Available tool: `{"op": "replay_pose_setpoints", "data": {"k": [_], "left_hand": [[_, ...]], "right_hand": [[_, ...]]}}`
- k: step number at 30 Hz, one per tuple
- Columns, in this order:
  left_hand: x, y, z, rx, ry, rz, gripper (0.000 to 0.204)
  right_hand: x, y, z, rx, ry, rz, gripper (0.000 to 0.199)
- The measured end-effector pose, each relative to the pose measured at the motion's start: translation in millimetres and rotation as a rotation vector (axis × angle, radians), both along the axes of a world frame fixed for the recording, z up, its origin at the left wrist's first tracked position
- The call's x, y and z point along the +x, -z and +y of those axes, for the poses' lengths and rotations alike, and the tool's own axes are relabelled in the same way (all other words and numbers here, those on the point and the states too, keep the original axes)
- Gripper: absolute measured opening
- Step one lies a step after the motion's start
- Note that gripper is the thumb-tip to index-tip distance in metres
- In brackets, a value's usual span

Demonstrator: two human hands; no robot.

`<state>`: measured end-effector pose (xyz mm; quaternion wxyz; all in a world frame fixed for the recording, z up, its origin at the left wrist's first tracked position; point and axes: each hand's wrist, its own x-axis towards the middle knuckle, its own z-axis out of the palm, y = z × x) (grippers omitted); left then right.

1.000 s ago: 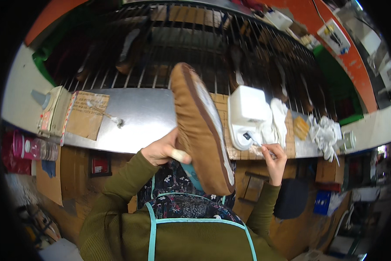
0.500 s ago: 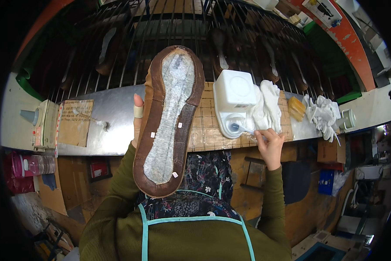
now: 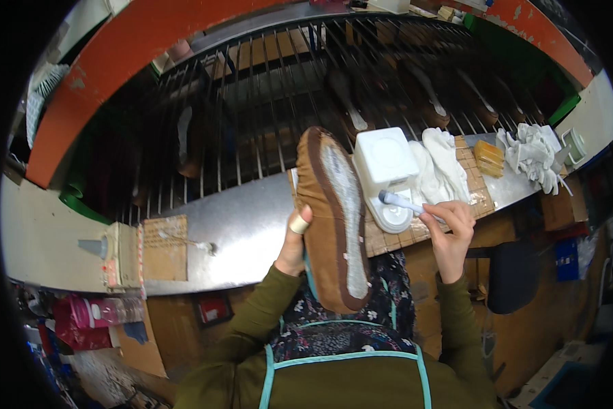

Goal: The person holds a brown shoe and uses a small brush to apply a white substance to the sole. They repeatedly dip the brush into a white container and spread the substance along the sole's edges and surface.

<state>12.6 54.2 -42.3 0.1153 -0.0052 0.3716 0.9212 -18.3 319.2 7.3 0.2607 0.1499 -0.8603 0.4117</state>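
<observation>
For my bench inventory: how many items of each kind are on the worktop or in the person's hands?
Brown shoe, left hand: 1
Brush, right hand: 1
White container: 1
White cloth heaps: 2
Yellow block: 1
Total: 6

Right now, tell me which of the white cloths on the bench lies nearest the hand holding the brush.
The long white cloth beside the white container, just above the right hand and its brush. The crumpled white rags lie farther right, beyond the yellow block.
</observation>
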Motion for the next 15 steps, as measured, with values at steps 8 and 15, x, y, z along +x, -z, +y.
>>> {"op": "replay_pose_setpoints", "data": {"k": [8,15], "left_hand": [[1,-31,9,-0.336,-0.104,0.197,0.091],[22,-34,-1,-0.373,-0.125,0.246,0.078]], "right_hand": [[12,-20,-46,-0.241,-0.124,-0.048,0.018],[-2,-21,-68,-0.328,-0.164,-0.053,0.014]]}}
